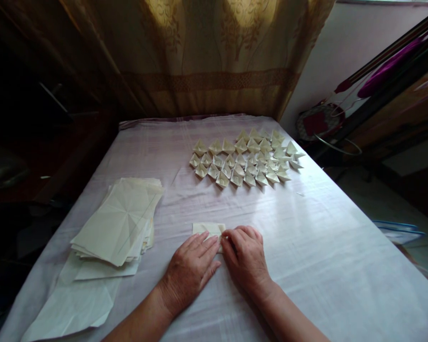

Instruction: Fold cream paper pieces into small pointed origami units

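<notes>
A small folded sheet of paper lies on the cloth-covered table in front of me. My left hand rests flat on its near left part, fingers stretched out. At the paper's right edge, my right hand has its fingers curled and pinched together on it. Both hands hide much of the paper's near side. Beyond them stand several folded paper boats in close rows. To the left is a stack of creased paper sheets.
The table is covered with a pale checked cloth. A loose sheet sticks out below the stack. Behind the table hangs a patterned curtain. A bag hangs past the right edge.
</notes>
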Motion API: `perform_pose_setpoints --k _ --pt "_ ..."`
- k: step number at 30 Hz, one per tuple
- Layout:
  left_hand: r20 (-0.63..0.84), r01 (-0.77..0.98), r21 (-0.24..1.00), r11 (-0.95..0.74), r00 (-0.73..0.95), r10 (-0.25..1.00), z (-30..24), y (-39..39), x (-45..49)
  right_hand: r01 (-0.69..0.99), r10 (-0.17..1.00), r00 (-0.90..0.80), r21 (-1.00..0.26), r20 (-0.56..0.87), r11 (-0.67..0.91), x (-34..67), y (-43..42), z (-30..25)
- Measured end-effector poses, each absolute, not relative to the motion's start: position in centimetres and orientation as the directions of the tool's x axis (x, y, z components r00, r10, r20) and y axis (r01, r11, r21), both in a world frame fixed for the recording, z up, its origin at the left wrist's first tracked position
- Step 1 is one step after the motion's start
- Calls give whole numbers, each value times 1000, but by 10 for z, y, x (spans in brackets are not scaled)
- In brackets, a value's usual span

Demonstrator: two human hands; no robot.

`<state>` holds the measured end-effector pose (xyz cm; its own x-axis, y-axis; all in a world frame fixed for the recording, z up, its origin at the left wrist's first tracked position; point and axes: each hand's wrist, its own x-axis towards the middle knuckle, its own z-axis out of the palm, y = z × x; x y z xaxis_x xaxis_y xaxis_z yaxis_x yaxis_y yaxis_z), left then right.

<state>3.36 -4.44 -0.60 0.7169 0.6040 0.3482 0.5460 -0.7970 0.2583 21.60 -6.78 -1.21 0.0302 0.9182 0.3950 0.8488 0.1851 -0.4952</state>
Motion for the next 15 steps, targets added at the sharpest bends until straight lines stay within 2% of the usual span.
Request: perform_pose_setpoints --k 15 --pt "351 553 255 -794 712 608 -7 -45 35 882 933 15 -444 361 157 217 -68 -13"
